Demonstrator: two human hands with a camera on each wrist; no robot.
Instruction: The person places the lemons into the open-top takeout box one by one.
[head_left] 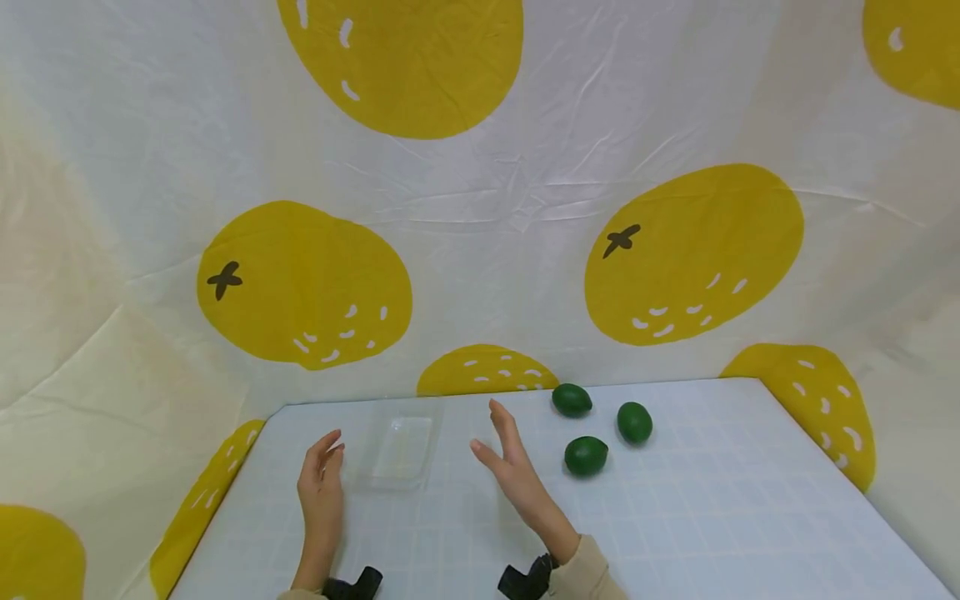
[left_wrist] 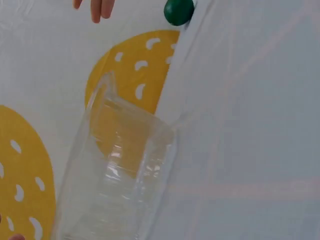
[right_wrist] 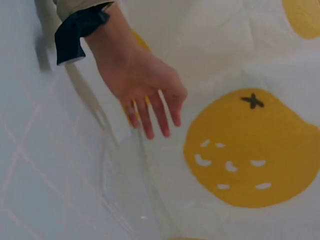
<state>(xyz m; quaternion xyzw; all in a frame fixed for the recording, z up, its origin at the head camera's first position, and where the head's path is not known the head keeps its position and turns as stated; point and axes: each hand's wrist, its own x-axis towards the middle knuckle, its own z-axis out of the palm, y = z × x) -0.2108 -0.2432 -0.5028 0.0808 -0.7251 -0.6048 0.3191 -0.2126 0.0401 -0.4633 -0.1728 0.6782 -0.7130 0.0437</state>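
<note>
A clear plastic tray [head_left: 401, 448] lies on the table with nothing in it, between my two hands. My left hand [head_left: 322, 471] hovers just left of it, fingers straight and holding nothing. My right hand [head_left: 506, 454] stands edge-on just right of the tray, also open and bare. Three green oval fruits [head_left: 586, 456] [head_left: 634, 422] [head_left: 572, 400] lie to the right of my right hand. The left wrist view shows the tray [left_wrist: 120, 170] close up, one green fruit [left_wrist: 178, 11] and the right hand's fingertips [left_wrist: 97, 9]. In the right wrist view, the left hand [right_wrist: 145, 87] hangs beside the tray [right_wrist: 132, 190].
The table [head_left: 712, 517] has a white cloth with a faint grid. A white backdrop printed with large yellow oranges [head_left: 303, 283] closes in the back and both sides. Black wrist straps [head_left: 358, 583] sit at both wrists.
</note>
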